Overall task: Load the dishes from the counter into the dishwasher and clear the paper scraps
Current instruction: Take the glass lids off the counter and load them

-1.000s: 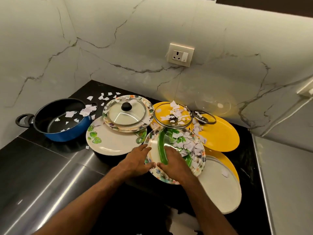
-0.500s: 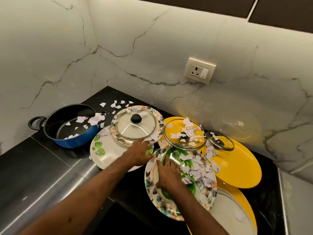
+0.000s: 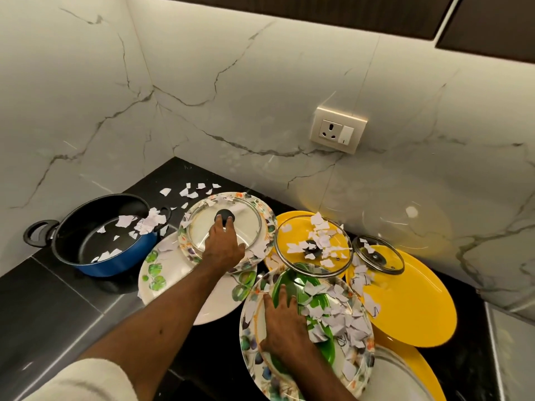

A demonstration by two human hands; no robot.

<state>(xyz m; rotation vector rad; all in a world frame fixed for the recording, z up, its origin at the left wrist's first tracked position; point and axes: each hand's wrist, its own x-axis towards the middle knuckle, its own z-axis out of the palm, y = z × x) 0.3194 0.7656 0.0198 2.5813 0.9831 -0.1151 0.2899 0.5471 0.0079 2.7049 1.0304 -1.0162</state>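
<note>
Head view: left hand (image 3: 223, 246) pinches the black knob (image 3: 222, 214) of the glass lid (image 3: 249, 227), which sits on a flowered plate (image 3: 267, 224) at the back of the counter (image 3: 58, 308). Right hand (image 3: 285, 322) lies flat, fingers spread, gripping nothing, on the green plate (image 3: 285, 285) beside the paper scraps (image 3: 338, 316) (quite a heap). Loading looks barely begun; next, lift that lid straight up, level, shedding no scraps.

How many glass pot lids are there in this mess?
3. A large lid on the floral plate under the left hand, a scrap-covered lid on the middle yellow plate, a small lid on the right yellow plate. More could be hidden.
</note>
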